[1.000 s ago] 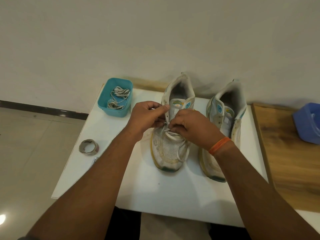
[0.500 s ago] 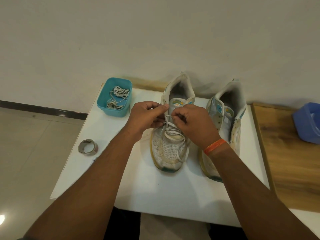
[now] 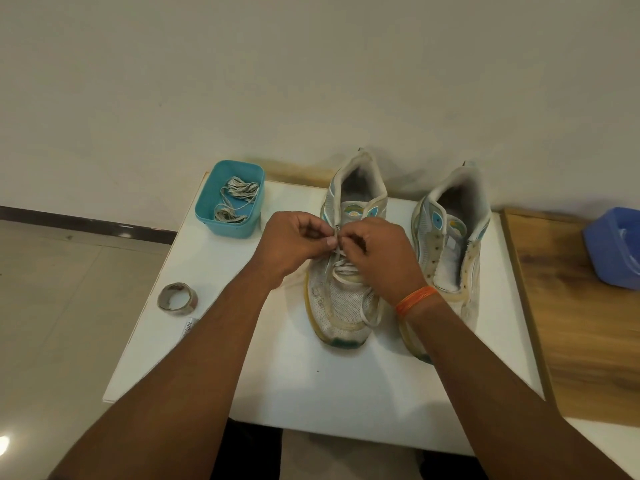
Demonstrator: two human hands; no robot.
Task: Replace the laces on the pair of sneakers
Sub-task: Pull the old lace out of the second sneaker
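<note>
While your forearms reach over the near edge of the white table (image 3: 311,393), your left hand (image 3: 291,244) and right hand (image 3: 381,254) meet over the left sneaker (image 3: 343,306), each grip pinching the white lace (image 3: 341,268). At three o'clock stands the unlaced right sneaker (image 3: 450,244). At ten o'clock, a teal tub (image 3: 228,223) holds old laces (image 3: 239,195).

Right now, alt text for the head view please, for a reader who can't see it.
Left hand and right hand pinch a white flat lace over the worn white mesh sneaker on a white tabletop. Its unlaced twin sneaker stands beside it; a teal plastic tub holds grey laces.
</note>
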